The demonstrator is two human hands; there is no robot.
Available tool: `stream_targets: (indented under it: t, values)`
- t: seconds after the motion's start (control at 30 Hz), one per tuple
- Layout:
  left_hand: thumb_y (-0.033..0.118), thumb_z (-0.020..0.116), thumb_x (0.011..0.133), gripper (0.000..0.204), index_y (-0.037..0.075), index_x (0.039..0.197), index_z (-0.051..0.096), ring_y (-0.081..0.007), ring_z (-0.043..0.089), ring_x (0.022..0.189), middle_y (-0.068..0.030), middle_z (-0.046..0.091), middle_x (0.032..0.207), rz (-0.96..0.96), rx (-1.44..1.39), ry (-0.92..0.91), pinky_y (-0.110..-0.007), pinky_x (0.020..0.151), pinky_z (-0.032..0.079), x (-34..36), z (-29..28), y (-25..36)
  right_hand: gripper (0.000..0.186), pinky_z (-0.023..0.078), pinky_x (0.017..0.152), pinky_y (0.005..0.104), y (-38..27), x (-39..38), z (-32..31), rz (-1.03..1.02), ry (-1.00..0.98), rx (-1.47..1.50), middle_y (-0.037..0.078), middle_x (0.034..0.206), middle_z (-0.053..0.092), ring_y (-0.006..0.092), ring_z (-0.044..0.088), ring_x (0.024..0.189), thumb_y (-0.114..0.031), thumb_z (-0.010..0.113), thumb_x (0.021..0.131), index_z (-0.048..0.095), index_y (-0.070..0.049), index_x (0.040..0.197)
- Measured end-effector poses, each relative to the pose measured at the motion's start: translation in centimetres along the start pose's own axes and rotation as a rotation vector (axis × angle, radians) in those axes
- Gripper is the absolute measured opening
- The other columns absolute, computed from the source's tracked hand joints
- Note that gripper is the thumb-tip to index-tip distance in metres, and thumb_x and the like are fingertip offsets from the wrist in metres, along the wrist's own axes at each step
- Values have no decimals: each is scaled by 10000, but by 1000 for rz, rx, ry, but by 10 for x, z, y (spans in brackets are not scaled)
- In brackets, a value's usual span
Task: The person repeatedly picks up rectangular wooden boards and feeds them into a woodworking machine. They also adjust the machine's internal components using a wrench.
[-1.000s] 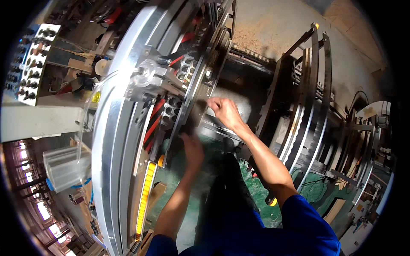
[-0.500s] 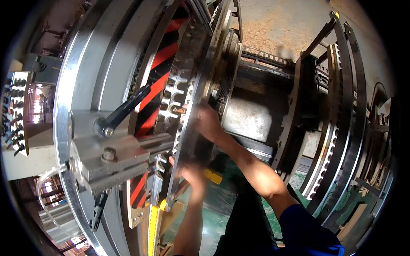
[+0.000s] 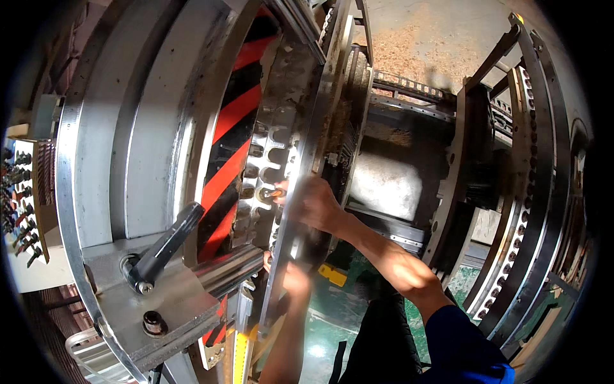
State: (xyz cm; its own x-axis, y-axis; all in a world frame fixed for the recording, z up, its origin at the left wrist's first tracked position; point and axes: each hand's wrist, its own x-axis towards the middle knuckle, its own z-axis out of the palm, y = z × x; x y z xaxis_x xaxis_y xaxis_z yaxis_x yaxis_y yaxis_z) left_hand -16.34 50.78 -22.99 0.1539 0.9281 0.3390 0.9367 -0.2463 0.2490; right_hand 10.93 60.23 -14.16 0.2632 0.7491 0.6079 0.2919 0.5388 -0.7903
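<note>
My right hand (image 3: 312,200) reaches over a long steel rail (image 3: 307,137), its fingers curled beside a small brass-coloured part (image 3: 271,193) in a scalloped metal strip (image 3: 262,157); what exactly it grips is partly hidden. Lower down, my left hand (image 3: 288,275) is closed round the same rail's edge, fingertips on its far side, palm blurred. Left of the scalloped strip runs a red-and-black striped panel (image 3: 228,160). A metal clamp block (image 3: 173,301) with a black lever handle (image 3: 167,246) sits at the lower left.
A second slotted rail frame (image 3: 524,217) stands at the right, across a dark recessed bed (image 3: 396,134). A rack of tool bits (image 3: 22,198) is at the far left. Sawdust lies on the grey floor (image 3: 428,45); green floor (image 3: 326,333) shows below, beside my legs.
My view has moved in along the machine. Both hands have gone from free in the air onto the rail and scalloped strip; in the last half second they shifted only slightly in the picture.
</note>
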Motion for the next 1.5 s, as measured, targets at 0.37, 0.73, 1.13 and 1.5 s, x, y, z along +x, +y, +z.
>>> stream_targets:
  t: [0.37, 0.73, 1.13, 1.5]
  values:
    - [120, 461, 1049, 392, -44, 1406, 463, -280, 496, 1321, -205, 521, 1411, -136, -78, 64, -368, 1143, 374, 6, 2, 11, 360, 534, 922, 434, -11, -6, 16, 235, 100, 60, 138, 1200, 653, 360, 635, 1108, -202, 852, 728, 741, -89, 1051]
    - [108, 514, 1050, 451, -90, 1444, 419, -392, 472, 1355, -240, 480, 1463, 329, 358, 230, -439, 1169, 361, 35, -31, 59, 345, 561, 822, 438, -9, 20, -28, 590, 31, 81, 215, 1163, 644, 397, 673, 983, -136, 751, 827, 658, -38, 1144]
    - [89, 578, 1030, 495, -57, 1481, 435, -246, 522, 1332, -174, 498, 1502, 216, 448, 317, -305, 1128, 395, 16, -7, 32, 262, 576, 807, 343, 110, 78, -62, 320, 140, -267, 86, 1088, 669, 193, 701, 964, -73, 801, 856, 670, 29, 1058]
    - [127, 548, 1039, 255, -34, 1236, 562, -230, 587, 1079, -151, 617, 1196, -235, -149, 194, -309, 952, 461, 39, -33, 67, 281, 565, 791, 350, 84, 97, -69, 355, 125, 159, 121, 964, 763, 208, 743, 900, -55, 831, 778, 766, -48, 1052]
